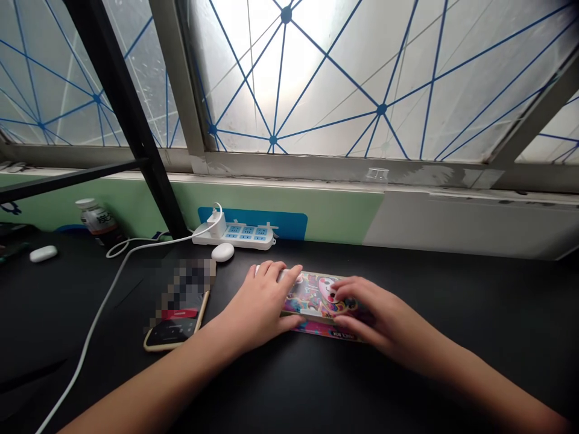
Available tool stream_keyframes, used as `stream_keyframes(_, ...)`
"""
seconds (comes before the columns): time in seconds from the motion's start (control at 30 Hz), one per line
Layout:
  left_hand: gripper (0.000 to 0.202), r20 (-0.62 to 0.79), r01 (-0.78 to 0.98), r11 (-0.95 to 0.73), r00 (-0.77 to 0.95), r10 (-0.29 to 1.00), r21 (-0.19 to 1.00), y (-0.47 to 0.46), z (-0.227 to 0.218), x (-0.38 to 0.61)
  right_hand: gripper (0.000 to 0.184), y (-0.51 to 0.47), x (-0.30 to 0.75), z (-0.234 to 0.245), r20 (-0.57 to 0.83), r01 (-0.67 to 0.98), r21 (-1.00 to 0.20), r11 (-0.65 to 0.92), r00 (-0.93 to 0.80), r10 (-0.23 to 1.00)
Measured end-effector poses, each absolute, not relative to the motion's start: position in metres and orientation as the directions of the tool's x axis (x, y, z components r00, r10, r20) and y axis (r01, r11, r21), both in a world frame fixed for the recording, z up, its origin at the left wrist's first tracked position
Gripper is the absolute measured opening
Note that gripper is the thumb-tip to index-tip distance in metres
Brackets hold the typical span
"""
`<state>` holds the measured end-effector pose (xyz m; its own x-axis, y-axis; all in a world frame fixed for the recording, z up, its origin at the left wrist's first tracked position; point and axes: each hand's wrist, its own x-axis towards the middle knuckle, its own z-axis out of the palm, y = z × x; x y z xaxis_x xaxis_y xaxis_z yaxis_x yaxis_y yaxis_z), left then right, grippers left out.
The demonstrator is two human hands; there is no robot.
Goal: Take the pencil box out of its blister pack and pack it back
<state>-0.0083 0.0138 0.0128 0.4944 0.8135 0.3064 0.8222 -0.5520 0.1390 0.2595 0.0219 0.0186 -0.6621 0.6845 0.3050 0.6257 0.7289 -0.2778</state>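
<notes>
A flat, colourful pencil box (pixel 312 293) with a cartoon face on its lid lies on the black desk, its pink front side turned toward me. My left hand (pixel 269 301) grips its left end, fingers over the top and thumb along the front edge. At the right end, my right hand (pixel 377 313) has curled fingers on the lid and the thumb at the front edge. That hand hides the box's right end. Whether the lid is fully closed, I cannot tell.
Left of the box lies a phone (pixel 174 333), partly blurred out. Behind it are a white earbud case (pixel 222 252) and a power strip (pixel 244 236) with a charger; its white cable (pixel 111 295) runs toward me. A bottle (pixel 97 220) and a black metal post (pixel 131 120) stand farther left.
</notes>
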Motion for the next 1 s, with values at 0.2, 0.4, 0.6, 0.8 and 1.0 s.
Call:
stream_keyframes(0.2,0.086,0.483,0.825,-0.562,0.468,0.740,0.062,0.008,0.015,-0.001,0.054,0.049,0.277,0.021,0.309,0.778,-0.237,0.582,-0.507,0.804)
stream_keyframes(0.4,0.095,0.562,0.787,-0.610,0.546,0.621,-0.091,0.015,0.004,-0.002,0.067,0.045,0.282,0.032,0.459,0.762,-0.176,0.624,-0.497,0.736)
stream_keyframes(0.6,0.069,0.635,0.811,-0.570,0.511,0.579,-0.133,0.009,0.013,-0.003,0.052,0.021,0.272,0.037,0.543,0.759,0.046,0.650,-0.565,0.622)
stream_keyframes(0.8,0.026,0.528,0.760,-0.638,0.596,0.605,-0.126,0.000,0.019,0.001,0.018,0.003,0.250,0.027,0.479,0.682,0.253,0.686,-0.704,0.524)
stream_keyframes(1.0,0.023,0.390,0.717,-0.690,0.665,0.637,-0.095,-0.004,0.016,0.008,0.031,0.002,0.241,0.008,0.380,0.659,0.116,0.743,-0.721,0.580)
